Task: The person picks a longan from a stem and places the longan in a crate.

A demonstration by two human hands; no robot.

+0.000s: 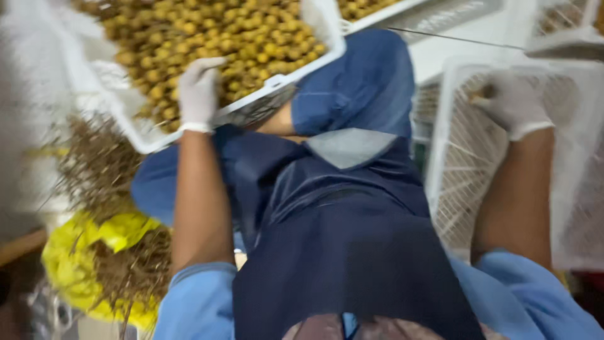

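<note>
My left hand (pixel 198 94), in a white glove, rests among small yellow-brown fruits (pixel 251 38) heaped in a white plastic crate (pixel 327 44) at the top left; its fingers curl down into the pile. My right hand (pixel 513 101), also gloved in white, reaches into a second white lattice crate (pixel 453 164) on the right and pinches a small yellowish fruit piece between its fingertips. A dark blue apron (pixel 340 252) and blue trousers (pixel 371 82) fill the middle of the view below my arms.
A pile of dry brown stems (pixel 100 170) lies at the left beside a yellow plastic bag (pixel 75 258). More white crates (pixel 566 31) stand at the top right, one with yellow fruits (pixel 358 7). The frame is blurred.
</note>
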